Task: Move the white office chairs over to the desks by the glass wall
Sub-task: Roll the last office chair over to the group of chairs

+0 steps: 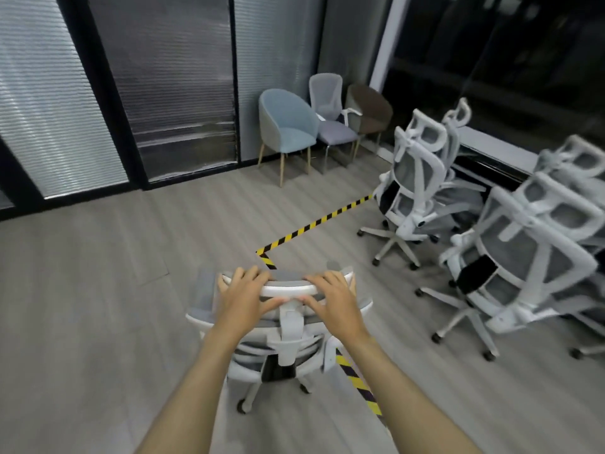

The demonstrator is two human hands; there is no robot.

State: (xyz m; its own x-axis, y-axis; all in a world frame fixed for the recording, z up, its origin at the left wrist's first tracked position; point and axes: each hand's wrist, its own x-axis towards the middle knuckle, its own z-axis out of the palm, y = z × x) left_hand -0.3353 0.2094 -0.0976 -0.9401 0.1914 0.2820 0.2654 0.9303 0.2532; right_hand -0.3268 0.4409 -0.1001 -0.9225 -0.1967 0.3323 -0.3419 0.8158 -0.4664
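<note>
A white office chair (288, 342) with grey mesh stands right in front of me, its back toward me. My left hand (245, 294) and my right hand (334, 298) both grip its headrest (288, 283) from above, fingers curled over the top. Its wheeled base shows below my forearms. Several more white office chairs are packed together at the right: one pair (415, 181) nearer the corner, another group (530, 257) by the dark window. No desks are in view.
Yellow-black hazard tape (314, 224) runs across the grey wood floor and under my chair. A blue chair (288, 126), a grey chair (330, 106) and a brown chair (370, 109) stand in the far corner. Glass partitions with blinds (170, 80) line the left.
</note>
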